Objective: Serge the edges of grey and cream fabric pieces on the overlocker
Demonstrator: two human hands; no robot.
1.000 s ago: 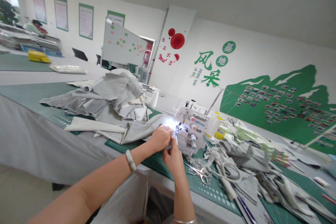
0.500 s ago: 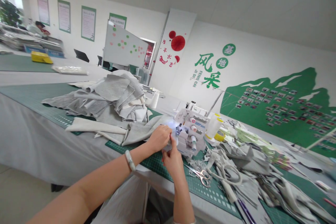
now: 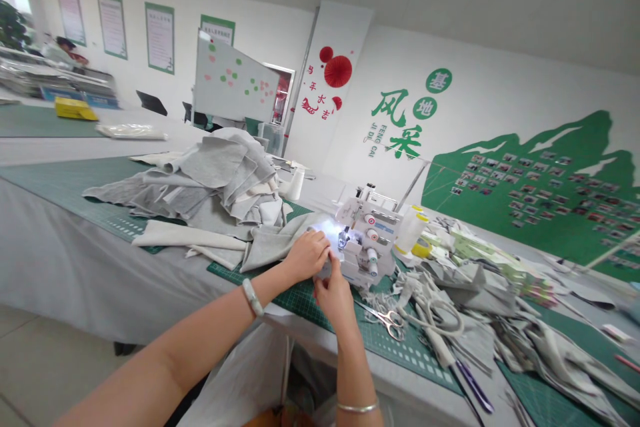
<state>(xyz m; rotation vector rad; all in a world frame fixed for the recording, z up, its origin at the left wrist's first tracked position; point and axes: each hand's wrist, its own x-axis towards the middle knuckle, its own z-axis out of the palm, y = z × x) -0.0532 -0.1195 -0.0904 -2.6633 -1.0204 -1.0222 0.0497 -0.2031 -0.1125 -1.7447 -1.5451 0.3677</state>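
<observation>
Slight shift of the whole view since the earlier frame, with table and machine sitting higher in the picture and the silver bangle back in full sight. Long cutting table [image 3: 75,267] under a green cutting mat [image 3: 300,300], with a heap of grey fabric pieces [image 3: 225,180] to the left. White overlocker [image 3: 370,233] at the table's edge, lit at the needle, a thread cone [image 3: 411,230] just behind it. Strip of grey fabric [image 3: 270,250] running from the heap to the presser foot, its end under the hands. Left hand [image 3: 310,255] on that strip, fingers [image 3: 323,247] together and curled over it; clamped or only resting, impossible to tell. Right hand [image 3: 334,300] just below, at the machine's front, fingers [image 3: 325,273] bent together, their grip hidden. Small scissors [image 3: 387,321] on the mat nearby.
</observation>
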